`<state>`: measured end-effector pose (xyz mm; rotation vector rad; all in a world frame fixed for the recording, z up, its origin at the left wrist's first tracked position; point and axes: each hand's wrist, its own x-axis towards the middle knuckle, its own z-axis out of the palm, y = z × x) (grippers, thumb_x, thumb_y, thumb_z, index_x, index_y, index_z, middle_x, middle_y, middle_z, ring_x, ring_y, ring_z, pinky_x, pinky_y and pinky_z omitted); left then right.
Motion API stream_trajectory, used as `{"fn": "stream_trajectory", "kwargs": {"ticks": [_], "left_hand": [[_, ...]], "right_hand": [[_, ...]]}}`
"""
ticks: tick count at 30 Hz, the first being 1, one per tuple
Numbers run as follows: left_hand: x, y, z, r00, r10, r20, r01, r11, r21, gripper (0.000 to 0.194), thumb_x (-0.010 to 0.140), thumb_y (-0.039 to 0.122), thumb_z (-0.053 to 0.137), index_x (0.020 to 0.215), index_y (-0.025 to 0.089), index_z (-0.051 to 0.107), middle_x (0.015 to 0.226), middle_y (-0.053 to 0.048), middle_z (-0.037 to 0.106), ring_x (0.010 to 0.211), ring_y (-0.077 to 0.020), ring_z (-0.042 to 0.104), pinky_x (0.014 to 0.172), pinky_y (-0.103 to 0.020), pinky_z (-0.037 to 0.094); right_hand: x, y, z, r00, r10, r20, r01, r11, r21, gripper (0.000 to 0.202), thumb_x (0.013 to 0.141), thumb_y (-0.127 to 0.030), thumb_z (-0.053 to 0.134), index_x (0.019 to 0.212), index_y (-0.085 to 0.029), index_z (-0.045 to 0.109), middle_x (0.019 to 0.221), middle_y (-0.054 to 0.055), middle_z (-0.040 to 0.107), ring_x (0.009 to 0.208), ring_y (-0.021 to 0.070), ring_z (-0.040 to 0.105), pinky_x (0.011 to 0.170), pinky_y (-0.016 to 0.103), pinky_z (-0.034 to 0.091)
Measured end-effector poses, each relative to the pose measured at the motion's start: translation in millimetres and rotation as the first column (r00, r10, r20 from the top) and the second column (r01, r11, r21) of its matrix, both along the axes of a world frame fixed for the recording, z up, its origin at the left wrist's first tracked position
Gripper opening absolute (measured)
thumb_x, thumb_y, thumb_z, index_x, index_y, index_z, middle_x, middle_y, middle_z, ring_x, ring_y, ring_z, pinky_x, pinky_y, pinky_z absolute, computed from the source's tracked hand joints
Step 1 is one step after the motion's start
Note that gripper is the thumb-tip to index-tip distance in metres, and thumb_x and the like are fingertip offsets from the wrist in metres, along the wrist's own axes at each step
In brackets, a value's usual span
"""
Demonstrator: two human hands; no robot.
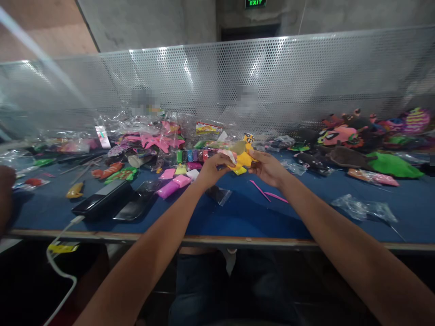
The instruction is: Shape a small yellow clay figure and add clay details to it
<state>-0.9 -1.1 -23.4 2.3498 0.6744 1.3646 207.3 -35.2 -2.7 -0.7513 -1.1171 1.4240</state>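
Observation:
Over the middle of the table, both my hands are closed on a piece of yellow modelling clay (pixel 244 160). My left hand (pixel 215 170) pinches its left side, where a whitish scrap also shows by the fingers. On the other side, my right hand (pixel 267 166) grips the clay between thumb and fingers. Just above it appears a small yellow-and-black figure (pixel 249 138); whether it is joined to the clay, I cannot tell. Pink clay packets (pixel 169 189) lie left of my hands, and pink plastic tools (pixel 261 191) lie below my right hand.
A black phone (pixel 137 201) and a dark device (pixel 102 199) with a white cable lie at the left. Soft toys (pixel 351 156) and clear plastic bags (pixel 365 208) are on the right. A perforated metal screen (pixel 204 77) stands behind. Another person's hand (pixel 6 194) shows at the left edge.

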Motion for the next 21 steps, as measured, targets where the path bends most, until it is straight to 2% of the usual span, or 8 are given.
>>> {"fn": "stream_trajectory", "kwargs": {"ticks": [2, 6, 10, 15, 21], "left_hand": [[0.7, 1.4, -1.4, 1.0, -0.006, -0.003, 0.006, 0.999, 0.049, 0.005, 0.08, 0.021, 0.07, 0.083, 0.019, 0.073, 0.099, -0.007, 0.068, 0.097, -0.0182, 0.064, 0.092, -0.035, 0.05], [1.2, 2.1, -3.0, 0.997, 0.074, -0.037, -0.066, 0.983, 0.168, 0.015, 0.077, 0.023, 0.075, 0.092, 0.02, 0.072, 0.101, -0.007, 0.065, 0.101, -0.0193, 0.061, 0.092, -0.037, 0.049], [-0.3, 3.1, -1.5, 0.988, 0.148, -0.046, -0.135, 0.966, 0.219, 0.005, 0.08, 0.019, 0.071, 0.085, 0.021, 0.072, 0.094, -0.004, 0.064, 0.094, -0.0176, 0.061, 0.087, -0.035, 0.05], [-1.6, 2.0, -1.2, 0.979, 0.185, -0.081, -0.181, 0.982, 0.058, 0.011, 0.077, 0.02, 0.071, 0.088, 0.018, 0.069, 0.083, -0.002, 0.066, 0.077, -0.0143, 0.06, 0.073, -0.029, 0.048], [1.4, 1.9, -6.9, 0.976, 0.211, -0.055, -0.216, 0.971, -0.1, 0.02, 0.078, 0.023, 0.065, 0.097, 0.019, 0.066, 0.092, -0.002, 0.068, 0.073, -0.0129, 0.059, 0.074, -0.029, 0.049]], "right_hand": [[-0.7, -0.4, 0.4, 1.0, 0.002, 0.002, -0.002, 1.0, 0.007, 0.009, 0.084, -0.027, 0.069, 0.082, -0.018, 0.067, 0.071, 0.0, 0.066, 0.052, 0.008, 0.056, 0.045, 0.016, 0.052], [-1.6, -0.7, 1.4, 0.999, -0.041, -0.026, 0.042, 0.999, 0.005, 0.009, 0.084, -0.026, 0.07, 0.082, -0.018, 0.067, 0.071, 0.0, 0.065, 0.05, 0.0067, 0.055, 0.045, 0.016, 0.053], [-2.0, 0.6, 0.6, 1.0, -0.017, -0.012, 0.017, 1.0, 0.005, 0.01, 0.084, -0.025, 0.07, 0.08, -0.018, 0.065, 0.068, -0.001, 0.063, 0.05, 0.007, 0.056, 0.045, 0.016, 0.054], [-1.1, 3.0, -2.0, 1.0, -0.006, 0.017, 0.006, 1.0, 0.028, 0.013, 0.081, -0.029, 0.073, 0.082, -0.019, 0.064, 0.069, -0.001, 0.064, 0.052, 0.0075, 0.057, 0.047, 0.017, 0.054], [-2.4, 1.3, -2.6, 0.994, 0.04, 0.097, -0.049, 0.994, 0.094, 0.026, 0.073, -0.038, 0.08, 0.082, -0.019, 0.065, 0.07, 0.0, 0.065, 0.052, 0.0082, 0.057, 0.046, 0.019, 0.052]]}}
